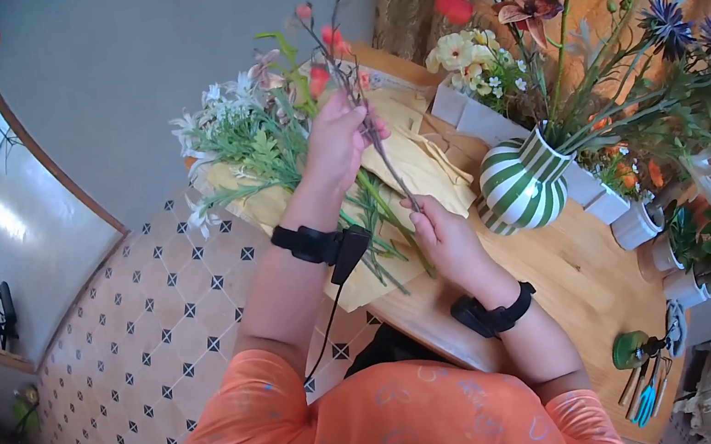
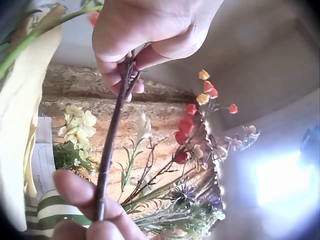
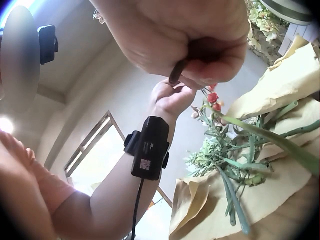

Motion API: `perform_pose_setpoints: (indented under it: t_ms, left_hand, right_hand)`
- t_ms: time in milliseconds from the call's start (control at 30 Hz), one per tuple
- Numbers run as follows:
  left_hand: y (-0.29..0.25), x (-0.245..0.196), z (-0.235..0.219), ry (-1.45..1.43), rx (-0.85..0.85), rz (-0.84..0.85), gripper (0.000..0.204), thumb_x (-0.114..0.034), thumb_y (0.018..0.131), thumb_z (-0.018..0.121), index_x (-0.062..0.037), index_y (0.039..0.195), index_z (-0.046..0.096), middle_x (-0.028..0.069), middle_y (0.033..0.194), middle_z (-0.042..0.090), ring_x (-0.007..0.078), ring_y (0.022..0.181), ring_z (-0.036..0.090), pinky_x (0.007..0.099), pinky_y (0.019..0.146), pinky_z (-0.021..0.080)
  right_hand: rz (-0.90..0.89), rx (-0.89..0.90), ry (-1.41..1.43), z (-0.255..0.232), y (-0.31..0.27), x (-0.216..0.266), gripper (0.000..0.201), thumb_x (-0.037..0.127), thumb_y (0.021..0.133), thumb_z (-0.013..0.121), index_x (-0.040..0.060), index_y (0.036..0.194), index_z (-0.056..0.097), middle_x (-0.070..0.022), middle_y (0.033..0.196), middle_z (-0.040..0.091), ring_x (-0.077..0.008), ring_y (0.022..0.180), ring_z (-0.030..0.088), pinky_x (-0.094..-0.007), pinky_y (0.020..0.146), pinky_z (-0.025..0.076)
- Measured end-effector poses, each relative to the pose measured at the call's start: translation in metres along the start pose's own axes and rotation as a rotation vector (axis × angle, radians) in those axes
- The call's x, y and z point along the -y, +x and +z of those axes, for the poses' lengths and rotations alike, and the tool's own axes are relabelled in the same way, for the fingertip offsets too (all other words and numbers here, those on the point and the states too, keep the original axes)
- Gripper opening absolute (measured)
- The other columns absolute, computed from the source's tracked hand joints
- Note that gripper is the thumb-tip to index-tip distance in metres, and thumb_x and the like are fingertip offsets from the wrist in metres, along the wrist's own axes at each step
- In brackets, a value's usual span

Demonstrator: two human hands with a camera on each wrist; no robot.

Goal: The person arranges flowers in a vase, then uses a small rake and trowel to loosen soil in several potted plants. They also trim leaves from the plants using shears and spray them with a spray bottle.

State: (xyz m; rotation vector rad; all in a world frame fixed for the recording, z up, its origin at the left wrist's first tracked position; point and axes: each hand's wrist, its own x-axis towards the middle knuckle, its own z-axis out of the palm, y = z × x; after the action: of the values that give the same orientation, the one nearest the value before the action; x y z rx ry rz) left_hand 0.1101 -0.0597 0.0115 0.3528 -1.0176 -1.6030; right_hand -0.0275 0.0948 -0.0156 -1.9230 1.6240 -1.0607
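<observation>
Both hands hold one brown artificial flower branch [image 1: 393, 169] with red blossoms at its top. My left hand [image 1: 341, 142] grips it partway up, where the twigs begin to fork. Lower down, my right hand [image 1: 452, 244] pinches the bare stem near its cut end; that end pokes out of the right hand [image 3: 195, 40] in the right wrist view. The stem [image 2: 111, 145] runs between the hands in the left wrist view. Beneath the hands, a bunch of white flowers and green foliage [image 1: 254, 140] lies on yellow wrapping paper [image 1: 410, 157].
A green-and-white striped vase [image 1: 524, 181] with tall flowers stands right of my hands on the wooden table [image 1: 560, 282]. Small potted plants [image 1: 639, 222] line the far edge. Garden tools [image 1: 649, 399] and a green bottle [image 1: 629, 351] lie at the near right.
</observation>
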Motion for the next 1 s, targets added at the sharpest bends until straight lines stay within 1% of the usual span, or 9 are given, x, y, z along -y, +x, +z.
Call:
perform_pose_setpoints:
  t_ms: [167, 333, 567, 633, 700, 767, 867, 933, 1000]
  left_hand:
    - [0.021, 0.008, -0.020, -0.106, -0.173, -0.285, 0.025, 0.001, 0.085, 0.044, -0.0055, 0.110, 0.045, 0.0077, 0.082, 0.055, 0.0203, 0.066, 0.058, 0.0386, 0.065, 0.055]
    - [0.017, -0.007, -0.001, -0.033, -0.023, -0.072, 0.010, -0.007, 0.085, 0.055, -0.0070, 0.092, 0.048, 0.0012, 0.073, 0.050, 0.0081, 0.054, 0.045, 0.0248, 0.046, 0.036]
    - [-0.026, -0.015, 0.011, 0.041, -0.102, -0.150, 0.016, -0.008, 0.089, 0.054, -0.0073, 0.102, 0.044, 0.0056, 0.079, 0.055, 0.0144, 0.061, 0.054, 0.0294, 0.058, 0.050]
    - [-0.036, -0.022, 0.023, 0.022, 0.020, 0.003, 0.019, -0.008, 0.091, 0.051, -0.0045, 0.107, 0.042, 0.0098, 0.088, 0.057, 0.0197, 0.072, 0.060, 0.0347, 0.069, 0.054]
    - [-0.046, -0.041, 0.053, 0.137, 0.093, 0.149, 0.024, -0.007, 0.092, 0.049, -0.0019, 0.113, 0.039, 0.0124, 0.096, 0.057, 0.0218, 0.080, 0.062, 0.0365, 0.075, 0.054]
    - [-0.060, -0.064, 0.100, 0.185, 0.202, 0.254, 0.028, -0.007, 0.092, 0.049, 0.0001, 0.116, 0.038, 0.0136, 0.101, 0.056, 0.0219, 0.084, 0.062, 0.0361, 0.080, 0.053]
    - [-0.058, -0.081, 0.150, 0.199, 0.339, 0.421, 0.024, -0.008, 0.092, 0.049, 0.0023, 0.113, 0.041, 0.0134, 0.097, 0.057, 0.0207, 0.083, 0.062, 0.0339, 0.081, 0.051]
    - [-0.043, -0.093, 0.177, 0.406, 0.533, 0.678, 0.022, -0.012, 0.095, 0.044, 0.0027, 0.112, 0.044, 0.0127, 0.090, 0.056, 0.0218, 0.084, 0.060, 0.0372, 0.082, 0.051]
    - [-0.022, -0.095, 0.210, 0.429, 0.577, 0.650, 0.020, -0.012, 0.094, 0.044, 0.0019, 0.108, 0.045, 0.0102, 0.085, 0.055, 0.0191, 0.080, 0.059, 0.0343, 0.079, 0.051]
  right_hand:
    - [-0.053, 0.085, -0.136, 0.008, -0.012, -0.017, 0.020, 0.020, 0.093, 0.046, 0.0068, 0.108, 0.050, -0.0211, 0.072, 0.061, -0.0396, 0.066, 0.061, -0.0468, 0.058, 0.048]
    - [-0.048, 0.071, -0.192, 0.005, -0.017, -0.018, 0.020, 0.022, 0.093, 0.048, 0.0078, 0.106, 0.050, -0.0192, 0.070, 0.061, -0.0380, 0.063, 0.061, -0.0468, 0.056, 0.047]
    - [-0.055, -0.097, -0.203, -0.014, -0.020, -0.021, 0.014, 0.018, 0.089, 0.054, 0.0062, 0.095, 0.059, -0.0158, 0.078, 0.063, -0.0346, 0.070, 0.062, -0.0419, 0.061, 0.048]
    - [-0.015, -0.199, -0.188, -0.028, -0.017, -0.021, 0.012, 0.013, 0.087, 0.056, 0.0053, 0.093, 0.062, -0.0154, 0.081, 0.064, -0.0343, 0.074, 0.062, -0.0398, 0.063, 0.049]
    - [-0.223, -0.455, -0.208, -0.043, -0.012, -0.023, 0.012, 0.012, 0.085, 0.058, 0.0072, 0.096, 0.062, -0.0147, 0.082, 0.062, -0.0316, 0.074, 0.061, -0.0385, 0.062, 0.048]
    - [-0.234, -0.534, -0.226, -0.069, -0.006, -0.011, 0.013, 0.011, 0.085, 0.059, 0.0070, 0.097, 0.062, -0.0141, 0.083, 0.062, -0.0315, 0.076, 0.060, -0.0369, 0.064, 0.048]
    - [-0.318, -0.634, -0.213, -0.108, 0.008, 0.006, 0.013, 0.010, 0.085, 0.058, 0.0059, 0.097, 0.062, -0.0134, 0.085, 0.060, -0.0313, 0.079, 0.059, -0.0349, 0.067, 0.047]
    - [-0.370, -0.678, -0.182, -0.128, 0.023, 0.011, 0.012, 0.010, 0.086, 0.058, 0.0050, 0.096, 0.061, -0.0133, 0.086, 0.060, -0.0314, 0.080, 0.058, -0.0344, 0.069, 0.047]
    - [-0.442, -0.734, -0.050, -0.145, 0.041, 0.012, 0.015, 0.012, 0.089, 0.054, 0.0034, 0.099, 0.061, -0.0144, 0.085, 0.060, -0.0306, 0.079, 0.059, -0.0346, 0.070, 0.047]
